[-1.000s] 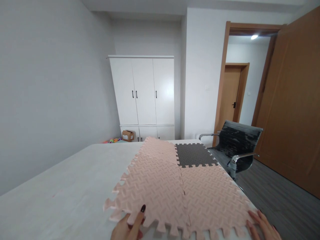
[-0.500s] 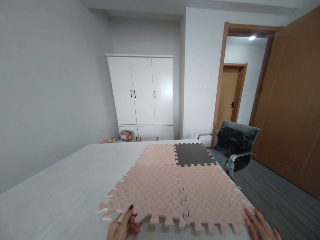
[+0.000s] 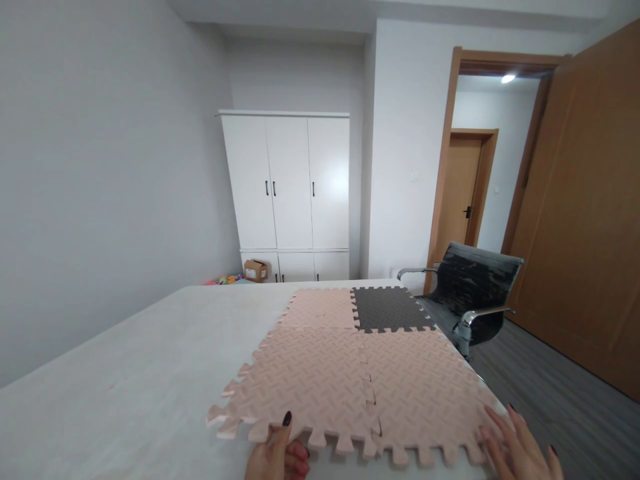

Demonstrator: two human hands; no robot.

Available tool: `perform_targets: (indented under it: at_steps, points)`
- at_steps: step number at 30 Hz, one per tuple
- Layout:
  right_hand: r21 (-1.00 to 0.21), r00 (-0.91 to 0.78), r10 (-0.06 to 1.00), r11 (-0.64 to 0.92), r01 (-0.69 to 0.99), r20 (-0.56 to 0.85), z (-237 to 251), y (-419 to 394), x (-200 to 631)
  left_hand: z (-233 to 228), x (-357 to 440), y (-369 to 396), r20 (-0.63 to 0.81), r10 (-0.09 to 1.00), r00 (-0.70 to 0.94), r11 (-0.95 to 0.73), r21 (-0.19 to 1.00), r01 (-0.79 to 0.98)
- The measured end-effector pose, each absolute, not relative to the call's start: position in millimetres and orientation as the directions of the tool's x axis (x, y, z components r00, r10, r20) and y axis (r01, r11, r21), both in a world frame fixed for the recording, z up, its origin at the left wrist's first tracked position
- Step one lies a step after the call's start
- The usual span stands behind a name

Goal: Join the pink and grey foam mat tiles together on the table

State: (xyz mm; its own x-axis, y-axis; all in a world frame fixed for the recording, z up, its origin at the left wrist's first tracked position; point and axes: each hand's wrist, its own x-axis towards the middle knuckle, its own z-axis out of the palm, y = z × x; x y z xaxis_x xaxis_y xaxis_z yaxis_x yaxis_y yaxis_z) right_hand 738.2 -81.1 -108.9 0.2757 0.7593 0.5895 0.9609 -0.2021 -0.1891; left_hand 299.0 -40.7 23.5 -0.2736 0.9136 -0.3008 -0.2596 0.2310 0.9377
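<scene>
A foam floor mat of interlocking tiles lies on the white table. Its near-left pink tile [image 3: 305, 380] and near-right pink tile [image 3: 425, 393] join along a toothed seam that shows small gaps. Behind them sit a far pink tile [image 3: 320, 307] and a dark grey tile [image 3: 393, 308]. My left hand [image 3: 280, 453] pinches the near toothed edge of the near-left tile, thumb on top and fingers curled below. At the near-right corner, my right hand [image 3: 517, 443] touches the near-right tile with its fingers stretched out and apart.
The white table [image 3: 150, 360] extends to the left of the mat. A black chair [image 3: 467, 290] with metal armrests stands beyond its right edge. Farther back are a white wardrobe [image 3: 290, 187], a cardboard box [image 3: 256, 270] and an open wooden door [image 3: 585, 213].
My left hand has slid to the right along the mat's near edge. My right hand has moved slightly left at the corner. The whole view has shifted a little.
</scene>
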Motion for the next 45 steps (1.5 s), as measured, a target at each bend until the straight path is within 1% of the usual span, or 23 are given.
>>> perform_targets:
  at_steps: [1, 3, 4, 6, 10, 14, 16, 20, 24, 27, 30, 34, 41, 45]
  points:
    - [-0.169, 0.228, 0.754, -0.156, 0.973, 0.616, -101, -77, 724, 23, 301, -41, -0.305, 0.914, -0.267, 0.246, 0.941, -0.234]
    - [-0.111, 0.075, 0.758, -0.004, 0.994, 0.648, -89, -67, 689, 22, 303, -42, -0.307, 0.912, -0.273, 0.252, 0.943, -0.219]
    - [-0.081, -0.006, 0.765, 0.076, 0.994, 0.643, -85, -62, 671, 22, 303, -43, -0.312, 0.91, -0.273, 0.252, 0.939, -0.232]
    - [-0.038, -0.097, 0.783, 0.151, 0.988, 0.614, -86, -54, 636, 22, 304, -46, -0.323, 0.907, -0.272, 0.242, 0.925, -0.292]
    - [-0.053, -0.036, 0.788, 0.086, 0.995, 0.615, -102, -47, 598, 23, 310, -48, -0.347, 0.879, -0.327, 0.196, 0.888, -0.416]
    - [-0.035, -0.032, 0.8, 0.066, 0.997, 0.599, -110, -46, 600, 26, 312, -43, -0.314, 0.871, -0.377, 0.117, 0.879, -0.461]
    - [0.008, -0.065, 0.808, 0.074, 0.997, 0.586, -109, -45, 607, 28, 309, -39, -0.306, 0.875, -0.374, 0.11, 0.88, -0.462]
    - [0.109, -0.191, 0.81, 0.157, 0.982, 0.554, -106, -43, 617, 32, 302, -31, -0.285, 0.89, -0.356, 0.094, 0.878, -0.469]
    - [0.149, -0.209, 0.808, 0.151, 0.977, 0.55, -104, -42, 619, 42, 298, -20, -0.197, 0.913, -0.357, 0.005, 0.881, -0.473]
    - [0.169, -0.225, 0.807, 0.157, 0.973, 0.546, -104, -42, 618, 58, 293, -7, -0.134, 0.921, -0.366, -0.049, 0.892, -0.449]
    - [0.159, -0.226, 0.804, 0.164, 0.973, 0.55, -105, -42, 618, 82, 286, 10, -0.088, 0.923, -0.375, -0.081, 0.908, -0.412]
    - [0.112, -0.207, 0.808, 0.174, 0.978, 0.551, -108, -40, 620, 112, 273, 35, -0.045, 0.945, -0.325, -0.087, 0.921, -0.379]
    - [0.058, -0.176, 0.831, 0.171, 0.983, 0.528, -111, -38, 621, 141, 241, 60, -0.006, 0.932, -0.363, -0.143, 0.913, -0.383]
    - [0.047, -0.171, 0.85, 0.171, 0.984, 0.499, -110, -38, 622, 162, 224, 72, 0.027, 0.947, -0.32, -0.149, 0.92, -0.362]
